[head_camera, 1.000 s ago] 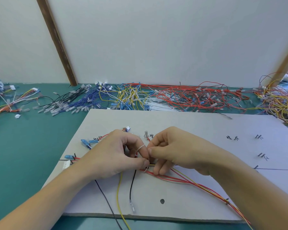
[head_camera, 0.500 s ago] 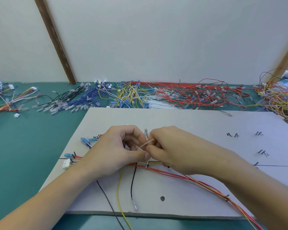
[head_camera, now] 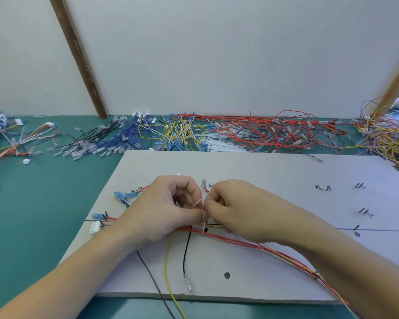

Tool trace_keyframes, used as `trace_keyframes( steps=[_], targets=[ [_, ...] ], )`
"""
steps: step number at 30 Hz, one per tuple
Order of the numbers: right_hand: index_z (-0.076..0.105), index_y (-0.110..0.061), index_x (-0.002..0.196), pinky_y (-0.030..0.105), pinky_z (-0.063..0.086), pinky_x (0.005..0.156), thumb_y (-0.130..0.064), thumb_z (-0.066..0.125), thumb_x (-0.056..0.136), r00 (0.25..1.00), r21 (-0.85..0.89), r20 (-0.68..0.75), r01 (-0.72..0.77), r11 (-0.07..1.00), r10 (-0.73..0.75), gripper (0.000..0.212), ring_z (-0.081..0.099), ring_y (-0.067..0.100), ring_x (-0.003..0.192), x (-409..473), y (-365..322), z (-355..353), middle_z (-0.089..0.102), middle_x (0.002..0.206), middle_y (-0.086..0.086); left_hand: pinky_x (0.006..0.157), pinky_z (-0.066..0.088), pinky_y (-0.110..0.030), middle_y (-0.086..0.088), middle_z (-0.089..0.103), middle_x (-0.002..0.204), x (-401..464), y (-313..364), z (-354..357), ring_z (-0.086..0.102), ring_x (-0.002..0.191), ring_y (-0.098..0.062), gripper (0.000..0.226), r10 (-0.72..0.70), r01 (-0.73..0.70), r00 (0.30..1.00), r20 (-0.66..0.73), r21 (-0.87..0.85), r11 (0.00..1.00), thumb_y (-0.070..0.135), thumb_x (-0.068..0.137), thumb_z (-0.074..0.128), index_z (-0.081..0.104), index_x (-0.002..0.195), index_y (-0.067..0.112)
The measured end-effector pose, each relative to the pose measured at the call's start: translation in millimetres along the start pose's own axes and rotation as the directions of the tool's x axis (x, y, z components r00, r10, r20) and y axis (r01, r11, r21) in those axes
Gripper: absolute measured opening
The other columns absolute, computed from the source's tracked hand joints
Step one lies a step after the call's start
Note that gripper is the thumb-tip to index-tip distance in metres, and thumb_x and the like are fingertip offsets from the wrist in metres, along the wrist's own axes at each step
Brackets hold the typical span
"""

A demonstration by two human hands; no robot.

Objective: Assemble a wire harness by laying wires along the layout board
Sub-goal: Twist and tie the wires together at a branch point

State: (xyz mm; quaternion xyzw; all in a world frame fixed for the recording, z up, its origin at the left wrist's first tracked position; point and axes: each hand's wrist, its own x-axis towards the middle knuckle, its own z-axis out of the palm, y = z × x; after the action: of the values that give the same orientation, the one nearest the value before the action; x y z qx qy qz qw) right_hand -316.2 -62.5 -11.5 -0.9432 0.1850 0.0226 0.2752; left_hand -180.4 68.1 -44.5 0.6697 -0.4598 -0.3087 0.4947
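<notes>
Head camera view, looking down at a pale grey layout board lying on a green table. Both hands meet over the middle of the board. The left hand has its fingers curled, thumb and forefinger pinching a thin white cable tie. The right hand is curled the same way and pinches the tie from the other side, knuckles touching the left hand. The tie's tail hangs down over a bundle of red wires that runs along a drawn black line, then slants toward the board's near right corner. A yellow wire and a black wire drop from under the hands toward the near edge. At the bundle's left end sit a white connector and blue terminals. Short pegs and handwritten marks stand on the board's right side. Along the back wall lie loose heaps of spare wires: black, blue, yellow, red.
</notes>
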Motion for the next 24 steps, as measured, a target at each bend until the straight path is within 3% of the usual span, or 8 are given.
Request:
trace_keyframes(
  steps=[5,10,18,21,24],
  targets=[
    [0.06,-0.002,0.079,0.033,0.038,0.054,-0.03,0.049,0.1,1.0,0.078,0.012,-0.025,0.997,0.024,0.036,0.042,0.015,0.053,0,6,-1,0.052,0.06,0.004,0.06,0.042,-0.019,-0.001,0.069,0.071,-1,-1,1,0.053,0.063,-0.012,0.016,0.013,-0.013,1.0,-0.002,-0.001,1.0,0.018,0.073,0.085,0.071,0.078,0.021],
    [0.059,0.0,0.081,0.035,0.042,0.056,-0.027,0.047,0.099,0.999,0.12,0.028,-0.027,0.992,0.024,0.035,0.047,0.017,0.053,1,7,-1,0.056,0.06,0.004,0.064,0.044,-0.02,-0.002,0.071,0.072,1,-3,0,0.055,0.065,-0.013,0.012,0.012,-0.012,1.0,0.001,-0.01,1.0,0.021,0.073,0.083,0.072,0.077,0.02],
    [0.059,0.001,0.083,0.034,0.034,0.053,-0.027,0.047,0.102,1.0,0.083,-0.001,0.021,0.996,-0.021,0.036,0.037,0.014,0.054,0,8,2,0.048,0.065,0.009,0.062,0.04,-0.026,-0.011,0.067,0.07,3,-5,-1,0.051,0.066,-0.014,0.013,0.0,0.0,1.0,0.0,0.009,1.0,0.02,0.069,0.085,0.073,0.074,0.019],
    [0.061,-0.005,0.08,0.031,0.035,0.051,-0.024,0.046,0.101,0.999,0.108,-0.025,0.029,0.994,-0.026,0.032,0.037,0.01,0.052,2,8,4,0.055,0.07,0.016,0.06,0.04,-0.023,0.0,0.065,0.067,4,-6,0,0.049,0.064,-0.014,0.013,0.001,-0.001,1.0,-0.008,0.011,1.0,0.02,0.069,0.085,0.073,0.075,0.019],
    [0.065,-0.021,0.077,0.028,0.043,0.055,-0.027,0.051,0.1,0.995,0.172,-0.099,0.033,0.985,-0.016,0.028,0.047,0.006,0.057,4,9,10,0.069,0.078,0.008,0.059,0.039,-0.021,0.003,0.061,0.065,3,-6,-1,0.048,0.064,-0.012,0.014,0.009,-0.008,1.0,-0.02,0.009,1.0,0.02,0.069,0.085,0.071,0.073,0.019]
  ],
)
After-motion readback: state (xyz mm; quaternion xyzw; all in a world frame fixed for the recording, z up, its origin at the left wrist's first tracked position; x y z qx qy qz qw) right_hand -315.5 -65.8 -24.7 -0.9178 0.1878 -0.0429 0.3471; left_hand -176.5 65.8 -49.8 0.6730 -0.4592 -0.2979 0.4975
